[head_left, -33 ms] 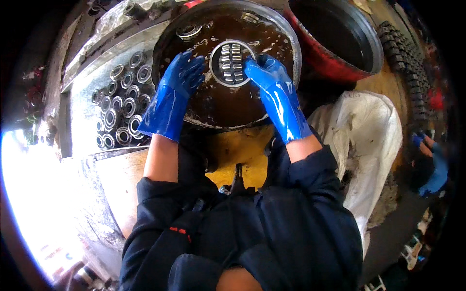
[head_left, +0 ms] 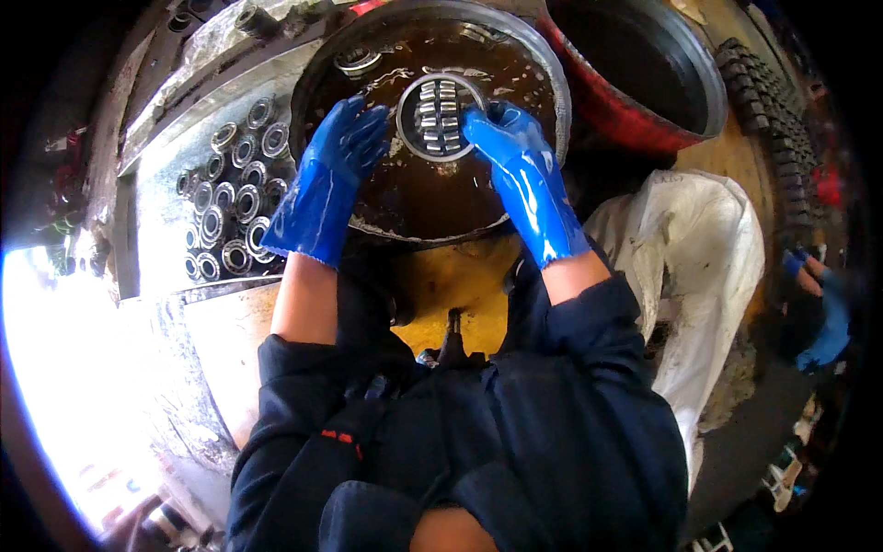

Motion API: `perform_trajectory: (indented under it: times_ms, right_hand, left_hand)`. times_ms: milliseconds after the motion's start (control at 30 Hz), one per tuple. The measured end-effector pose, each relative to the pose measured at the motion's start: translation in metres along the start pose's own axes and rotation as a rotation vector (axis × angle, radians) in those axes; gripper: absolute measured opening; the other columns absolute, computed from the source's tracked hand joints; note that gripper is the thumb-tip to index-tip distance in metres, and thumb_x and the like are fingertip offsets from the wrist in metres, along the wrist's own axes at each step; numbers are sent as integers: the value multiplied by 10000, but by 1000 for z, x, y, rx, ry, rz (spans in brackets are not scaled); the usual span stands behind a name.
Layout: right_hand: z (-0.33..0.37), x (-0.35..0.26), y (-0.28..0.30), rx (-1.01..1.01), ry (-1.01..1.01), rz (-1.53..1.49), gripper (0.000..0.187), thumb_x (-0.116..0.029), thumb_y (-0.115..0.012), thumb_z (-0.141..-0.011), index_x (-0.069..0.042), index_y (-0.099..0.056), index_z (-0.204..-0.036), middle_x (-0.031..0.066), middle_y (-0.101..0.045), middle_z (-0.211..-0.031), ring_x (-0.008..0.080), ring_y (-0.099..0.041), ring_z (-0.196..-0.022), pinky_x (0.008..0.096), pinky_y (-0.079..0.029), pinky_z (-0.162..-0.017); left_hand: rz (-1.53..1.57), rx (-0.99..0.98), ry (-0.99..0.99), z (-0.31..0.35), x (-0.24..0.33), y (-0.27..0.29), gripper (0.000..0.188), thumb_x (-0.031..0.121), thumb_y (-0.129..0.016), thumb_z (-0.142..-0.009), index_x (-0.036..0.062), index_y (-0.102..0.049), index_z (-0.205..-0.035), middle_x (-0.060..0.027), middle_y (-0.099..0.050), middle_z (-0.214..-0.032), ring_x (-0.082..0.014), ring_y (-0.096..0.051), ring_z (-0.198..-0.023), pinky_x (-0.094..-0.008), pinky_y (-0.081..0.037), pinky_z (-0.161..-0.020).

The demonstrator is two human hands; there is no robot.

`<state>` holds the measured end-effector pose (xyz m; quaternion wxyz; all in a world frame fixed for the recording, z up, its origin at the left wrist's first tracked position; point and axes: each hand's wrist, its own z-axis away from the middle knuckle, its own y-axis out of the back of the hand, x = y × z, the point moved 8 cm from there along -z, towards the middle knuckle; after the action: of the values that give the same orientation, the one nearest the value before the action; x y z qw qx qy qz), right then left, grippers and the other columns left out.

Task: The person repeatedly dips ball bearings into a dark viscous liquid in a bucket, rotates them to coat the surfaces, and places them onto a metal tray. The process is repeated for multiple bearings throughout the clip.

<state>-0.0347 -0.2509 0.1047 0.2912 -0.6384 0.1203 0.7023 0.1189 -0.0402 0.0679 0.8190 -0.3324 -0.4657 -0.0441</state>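
A round roller bearing (head_left: 448, 109), with two rows of shiny rollers inside a grey ring, is held over a wide drum (head_left: 558, 92) of dark brown, oily liquid. My right hand (head_left: 510, 140), in a wet blue rubber glove, grips the ring's right edge between thumb and curled fingers. On the bearing's other side, my left hand (head_left: 345, 143), gloved the same way, has its fingers stretched out and holds nothing. A gap shows between it and the ring. Farther back in the drum, another bearing (head_left: 357, 63) sits partly in the liquid.
Several smaller bearings (head_left: 212, 224) lie on a metal sheet at the left. A red drum (head_left: 635, 115) with dark contents stands at the back right. Near my right arm is a white sack (head_left: 704, 230). Dark ridged parts (head_left: 768, 120) line the far right, and another person (head_left: 825, 327) is beyond.
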Motion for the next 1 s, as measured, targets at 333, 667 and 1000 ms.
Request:
perform_trajectory:
  times_ms: [333,667,1000]
  right_hand:
    - [8,-1,-4,-53,-85,44,341,-256,-682,-961,10,-719,-1172,68,-734,-1045,139,-654,-927,292,-515,-858]
    - [10,-5,-19,-102,-48,110,350,-249,-692,-962,31,-712,-1171,79,-740,-1018,154,-661,-924,296,-511,-866]
    - [-4,25,-35,-157,-160,86,380,-253,-712,-953,28,-710,-1207,86,-748,-1026,151,-670,-911,296,-526,-847]
  left_hand:
    - [-112,92,57,9,-30,29,485,455,-535,-1053,153,-548,-1433,-113,-663,-1365,-288,-643,-1219,-479,-496,-1033]
    - [-19,242,343,-9,-52,29,540,538,-559,-1010,137,-593,-1370,-100,-668,-1316,-294,-628,-1199,-539,-465,-1057]
    - [355,59,358,-50,-70,7,475,487,-547,-1038,98,-684,-1273,-143,-734,-1164,-314,-706,-1000,-539,-561,-939]
